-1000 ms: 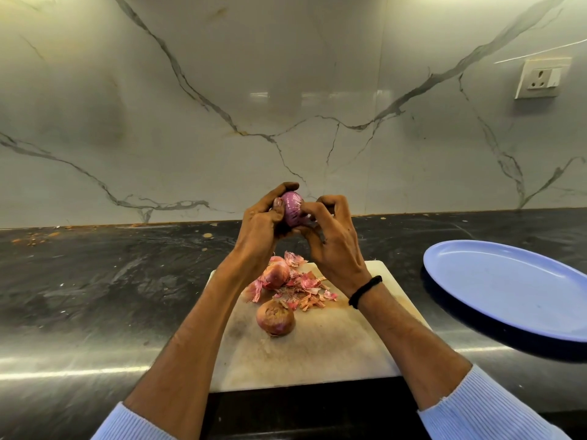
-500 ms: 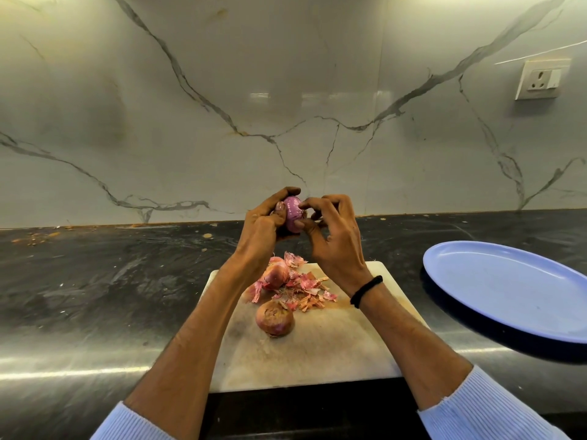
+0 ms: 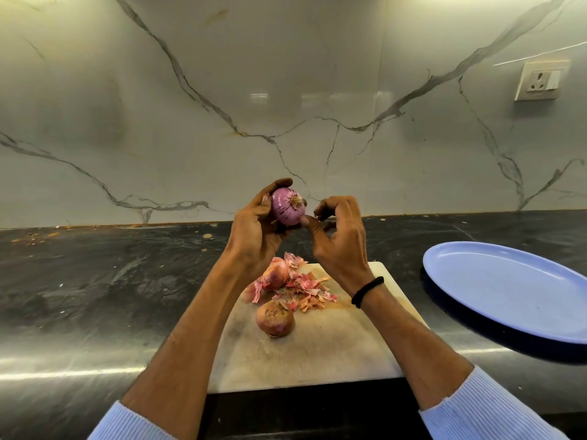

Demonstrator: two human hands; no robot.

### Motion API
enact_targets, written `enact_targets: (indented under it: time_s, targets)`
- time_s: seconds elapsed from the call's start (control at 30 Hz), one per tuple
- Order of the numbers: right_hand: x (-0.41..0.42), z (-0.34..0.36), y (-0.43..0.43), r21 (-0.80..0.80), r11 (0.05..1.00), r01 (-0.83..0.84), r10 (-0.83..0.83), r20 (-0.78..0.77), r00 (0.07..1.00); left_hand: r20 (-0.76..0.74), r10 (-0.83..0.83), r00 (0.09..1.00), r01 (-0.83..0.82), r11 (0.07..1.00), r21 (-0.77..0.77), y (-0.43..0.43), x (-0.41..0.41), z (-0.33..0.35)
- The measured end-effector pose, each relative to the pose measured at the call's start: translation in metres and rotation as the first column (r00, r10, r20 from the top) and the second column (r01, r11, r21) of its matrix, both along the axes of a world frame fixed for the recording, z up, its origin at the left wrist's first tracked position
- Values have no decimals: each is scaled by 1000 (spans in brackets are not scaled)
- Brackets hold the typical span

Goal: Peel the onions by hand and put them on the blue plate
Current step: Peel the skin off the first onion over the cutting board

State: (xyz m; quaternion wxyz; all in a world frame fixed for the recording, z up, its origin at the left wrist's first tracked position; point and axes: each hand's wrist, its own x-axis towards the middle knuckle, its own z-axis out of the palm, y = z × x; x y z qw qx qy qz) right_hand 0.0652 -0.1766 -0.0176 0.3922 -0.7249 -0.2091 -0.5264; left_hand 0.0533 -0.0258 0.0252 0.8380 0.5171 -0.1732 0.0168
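The dark bench (image 3: pixel 95 296) carries a pale cutting board (image 3: pixel 317 360) below both hands (image 3: pixel 254 236) and a blue plate (image 3: pixel 508 296) right of them.

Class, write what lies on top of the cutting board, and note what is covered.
On the cutting board lie two unpeeled onions and loose pink skins. Both forearms cover strips of it; anything beneath them is hidden.

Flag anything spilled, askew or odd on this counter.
Nothing looks damaged. Loose onion skins lie scattered on the cutting board beside the far onion, as expected from peeling. Brownish scraps litter the dark counter at its back left, along the wall. The blue plate holds nothing.
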Motion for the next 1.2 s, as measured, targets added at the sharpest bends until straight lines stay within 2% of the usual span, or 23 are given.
enact_targets:
  time_s: [0.1, 0.2, 0.43, 0.57, 0.7, 0.83, 1.0, 1.1, 1.2]
  targets:
    - [-1, 1, -2, 9, 999, 32, -32, 18, 999, -17, -53, 998, 51, 993, -105, 3, -1, 2]
    - [-2, 1, -3, 27, 998, 64, -65, 39, 997, -2, -60, 998, 60, 992, -109, 3, -3, 3]
    - [-7, 3, 0, -10, 1000, 17, -16, 51, 999, -61, -11, 998, 12, 1000, 6, -2, -1, 0]
    - [-6, 3, 0, -36, 999, -30, 30, 0, 1000, -107, -17, 994, 21, 999, 32, -3, -1, -1]
    - [-5, 1, 2, -77, 997, -29, 28, -20, 999, -85, 5, 996, 1, 998, 68, -3, -2, -1]
    - [-5, 0, 3, -53, 999, 8, -8, -4, 1000, -37, 24, 999, -20, 994, 108, -3, -3, 0]
    - [-6, 1, 2, 98, 995, -29, 35, -57, 998, 37, 9, 999, -13, 993, 113, -5, -3, 0]
    - [-7, 3, 1, 275, 955, -115, 162, -157, 974, 64, -6, 998, 0, 996, 90, -5, -2, -1]
    - [-10, 7, 0, 345, 922, -175, 256, -204, 945, 87, -25, 996, 20, 998, 67, -5, -3, 0]
